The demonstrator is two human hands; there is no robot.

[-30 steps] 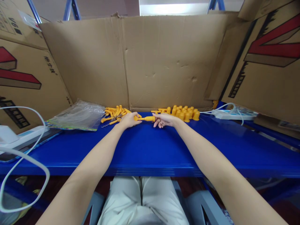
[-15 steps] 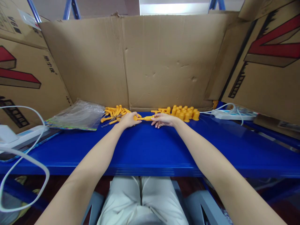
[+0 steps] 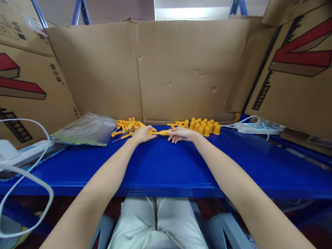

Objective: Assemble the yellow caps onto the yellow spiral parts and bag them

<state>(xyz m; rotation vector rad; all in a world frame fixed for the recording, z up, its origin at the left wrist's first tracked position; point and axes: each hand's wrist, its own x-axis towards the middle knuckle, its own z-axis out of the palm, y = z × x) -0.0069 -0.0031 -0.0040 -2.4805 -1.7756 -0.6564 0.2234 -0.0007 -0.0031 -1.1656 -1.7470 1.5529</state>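
Observation:
Between my two hands is a yellow plastic rod [image 3: 163, 132] with a ridged stem, lying roughly level just above the blue shelf top. My left hand [image 3: 143, 134] is closed on its left end, where a wider cup-like yellow part shows. At the right end, my right hand [image 3: 180, 134] pinches the rod with thumb and forefinger, its other fingers loosely curled. Just left of my left hand lies a pile of yellow corkscrew pieces [image 3: 127, 125], some with metal spirals. Beside my right hand stand several yellow cup-shaped caps [image 3: 206, 130], with a few yellow T-shaped pieces [image 3: 178, 123] behind.
A clear plastic bag [image 3: 85, 128] lies at the left on the blue shelf [image 3: 166, 162]. Cardboard walls [image 3: 192, 69] enclose the back and sides. White power strips [image 3: 259, 128] with cables sit at both sides, and one white cable [image 3: 49, 186] loops over the front left edge.
Both hands keep hold of the yellow rod in nearly the same place. The whole view has shifted slightly; nothing else has visibly moved.

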